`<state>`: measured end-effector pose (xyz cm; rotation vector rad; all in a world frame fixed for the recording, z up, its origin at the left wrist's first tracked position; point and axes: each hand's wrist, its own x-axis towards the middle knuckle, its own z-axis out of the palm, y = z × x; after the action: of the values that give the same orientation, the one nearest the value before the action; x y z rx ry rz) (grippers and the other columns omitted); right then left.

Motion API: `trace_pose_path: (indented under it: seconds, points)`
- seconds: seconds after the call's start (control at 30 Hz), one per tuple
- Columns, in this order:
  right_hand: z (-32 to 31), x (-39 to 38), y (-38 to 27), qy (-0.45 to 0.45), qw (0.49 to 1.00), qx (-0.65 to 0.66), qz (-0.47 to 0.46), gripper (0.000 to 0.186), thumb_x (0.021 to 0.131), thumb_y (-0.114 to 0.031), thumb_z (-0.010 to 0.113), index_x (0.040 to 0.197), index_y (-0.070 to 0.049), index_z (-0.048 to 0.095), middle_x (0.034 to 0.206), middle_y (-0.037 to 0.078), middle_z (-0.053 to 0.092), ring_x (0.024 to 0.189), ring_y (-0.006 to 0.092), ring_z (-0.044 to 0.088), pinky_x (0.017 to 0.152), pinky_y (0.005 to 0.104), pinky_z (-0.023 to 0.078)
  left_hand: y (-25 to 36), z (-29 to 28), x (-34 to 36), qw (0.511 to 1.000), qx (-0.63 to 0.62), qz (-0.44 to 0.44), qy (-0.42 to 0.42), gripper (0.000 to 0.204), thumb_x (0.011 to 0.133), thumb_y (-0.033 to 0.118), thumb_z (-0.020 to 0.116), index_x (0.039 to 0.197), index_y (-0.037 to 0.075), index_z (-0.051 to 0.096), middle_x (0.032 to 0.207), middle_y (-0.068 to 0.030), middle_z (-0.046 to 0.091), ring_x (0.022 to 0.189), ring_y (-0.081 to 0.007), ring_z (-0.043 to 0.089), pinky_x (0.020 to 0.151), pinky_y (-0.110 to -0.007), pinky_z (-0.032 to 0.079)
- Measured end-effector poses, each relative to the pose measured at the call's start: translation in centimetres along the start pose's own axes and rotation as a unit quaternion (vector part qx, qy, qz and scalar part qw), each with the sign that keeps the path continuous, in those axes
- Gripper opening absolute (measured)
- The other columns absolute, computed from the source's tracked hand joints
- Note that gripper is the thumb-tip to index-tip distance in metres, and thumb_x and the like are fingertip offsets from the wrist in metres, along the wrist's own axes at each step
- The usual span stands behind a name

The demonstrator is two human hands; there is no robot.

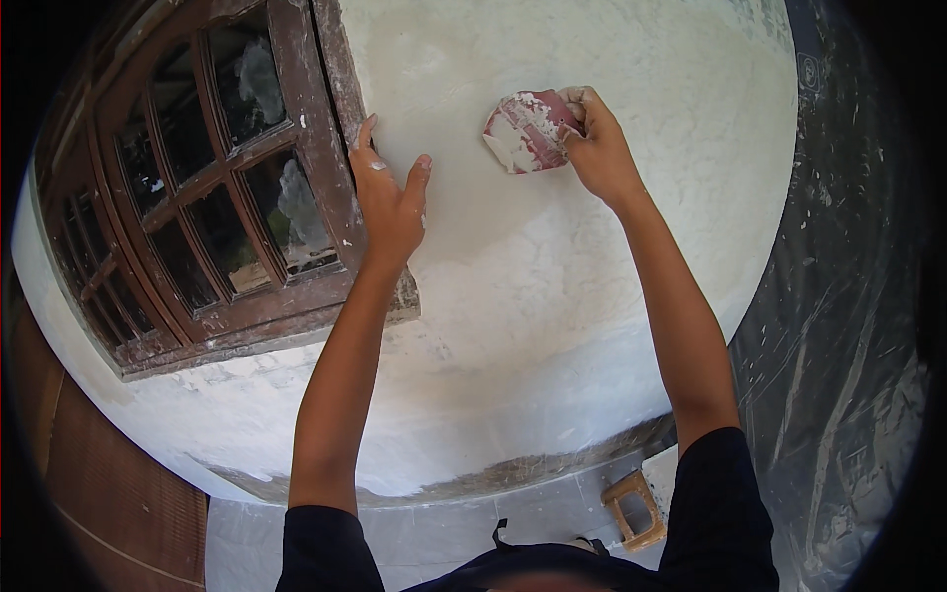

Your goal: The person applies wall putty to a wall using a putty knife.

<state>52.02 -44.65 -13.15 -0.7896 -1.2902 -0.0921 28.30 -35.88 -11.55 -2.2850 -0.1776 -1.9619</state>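
Observation:
My right hand (598,148) pinches a dark red putty spreader (538,128) by its right edge, its face smeared with white putty. The spreader is at the upper part of a pale plastered wall (523,266); whether it touches the wall, I cannot tell. To its left, my left hand (392,202) is open beside the brown wooden window frame (330,168), thumb and fingers apart, nothing in it. White putty spots its fingers. The fingertips overlap the frame's right edge, and contact is unclear.
Glass panes (242,202) fill the window at left, some with whitish smears. Dark plastic sheeting (838,326) hangs along the right. Below are a grey tiled floor (444,533), a small tan stool (636,510) and a brown panel (123,483) at lower left.

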Motion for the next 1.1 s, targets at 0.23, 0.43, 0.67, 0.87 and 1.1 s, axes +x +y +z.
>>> trace_pose_path:
  seconds: [0.23, 0.43, 0.67, 0.87, 1.1]
  points:
    - [-0.6, 1.3, -1.8, 0.101, 0.995, -0.009, -0.002, 0.037, 0.082, 0.009, 0.042, 0.116, 0.000, 0.052, 0.106, 0.015, 0.065, 0.098, 0.0245, 0.063, 0.086, 0.0333, 0.048, 0.9, -0.2, -0.2, 0.998, 0.038, -0.040, -0.029, 0.077, 0.088, 0.029, 0.065, 0.145, -0.003, 0.024, 0.141, -0.0245, 0.031, 0.135, -0.0333, 0.030, 0.114, -0.043, 0.019]
    - [0.3, 3.0, -0.7, -0.025, 0.975, -0.167, -0.145, 0.038, 0.078, 0.012, 0.047, 0.114, 0.000, 0.052, 0.108, 0.020, 0.066, 0.104, 0.0311, 0.064, 0.085, 0.0398, 0.051, -0.1, 0.9, -0.4, 0.996, 0.085, -0.028, -0.017, 0.077, 0.086, 0.027, 0.067, 0.144, -0.002, 0.026, 0.138, -0.0257, 0.031, 0.130, -0.0367, 0.033, 0.111, -0.045, 0.023]
    - [0.6, 3.6, 1.5, -0.080, 0.955, -0.179, -0.222, 0.041, 0.073, 0.014, 0.053, 0.112, 0.000, 0.054, 0.106, 0.019, 0.066, 0.097, 0.0338, 0.066, 0.082, 0.0384, 0.054, -1.0, 1.8, -0.7, 0.993, 0.103, -0.047, -0.014, 0.076, 0.085, 0.024, 0.068, 0.144, -0.001, 0.027, 0.139, -0.0277, 0.029, 0.130, -0.0409, 0.033, 0.111, -0.047, 0.025]
    - [0.1, 4.8, -0.4, 0.005, 0.995, -0.047, -0.092, 0.048, 0.075, 0.017, 0.040, 0.118, 0.000, 0.053, 0.110, 0.018, 0.065, 0.109, 0.0329, 0.062, 0.091, 0.0382, 0.049, -1.3, 1.9, -0.8, 0.994, 0.101, -0.049, -0.016, 0.076, 0.084, 0.024, 0.068, 0.144, -0.001, 0.027, 0.142, -0.0280, 0.027, 0.132, -0.0413, 0.031, 0.111, -0.047, 0.024]
    - [-0.2, 6.6, -1.0, 0.007, 0.988, -0.067, -0.140, 0.039, 0.072, 0.010, 0.060, 0.109, -0.001, 0.057, 0.101, 0.020, 0.067, 0.099, 0.0355, 0.064, 0.081, 0.0404, 0.052, -2.1, 2.4, -0.9, 0.994, 0.091, -0.050, -0.016, 0.079, 0.083, 0.022, 0.069, 0.145, -0.001, 0.024, 0.143, -0.0282, 0.026, 0.134, -0.0407, 0.028, 0.112, -0.047, 0.023]
